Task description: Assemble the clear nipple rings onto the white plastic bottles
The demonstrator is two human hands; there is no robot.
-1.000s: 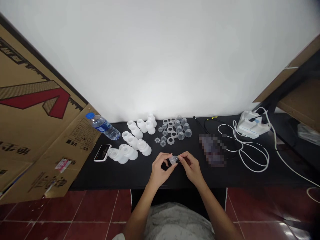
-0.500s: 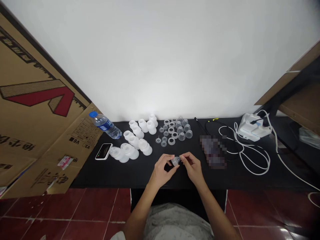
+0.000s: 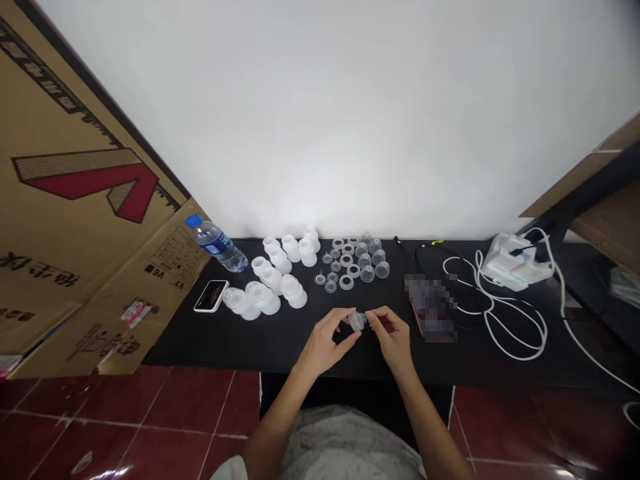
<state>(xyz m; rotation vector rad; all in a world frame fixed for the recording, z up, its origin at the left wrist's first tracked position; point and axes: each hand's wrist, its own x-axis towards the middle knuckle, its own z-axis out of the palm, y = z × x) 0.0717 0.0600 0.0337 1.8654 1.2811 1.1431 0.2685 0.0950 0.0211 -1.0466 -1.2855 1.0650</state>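
Just above the table's front, my left hand (image 3: 323, 340) grips a clear threaded screw ring (image 3: 357, 321) between thumb and fingers. My right hand (image 3: 393, 335) pinches a small clear silicone teat at the ring's right side; the fingertips hide most of it. Beyond the hands lie several loose teats (image 3: 320, 279) and several flat-lying clear rings (image 3: 347, 261). To the right of these stand several clear dome caps (image 3: 382, 269). Several white baby bottles (image 3: 271, 280) stand to the left, and some in front carry clear tops (image 3: 233, 297).
On the black table (image 3: 300, 340), a water bottle (image 3: 218, 245) and a white-framed phone (image 3: 211, 296) lie at the left. A blurred-out dark phone-like slab (image 3: 431, 310), a white cable (image 3: 520, 357) and a white power strip (image 3: 517, 261) are at the right. A cardboard box (image 3: 90, 220) borders the left.
The view has shifted slightly. Both hands stay together around the ring, which has turned a little between the fingers. Parts on the table keep their places.
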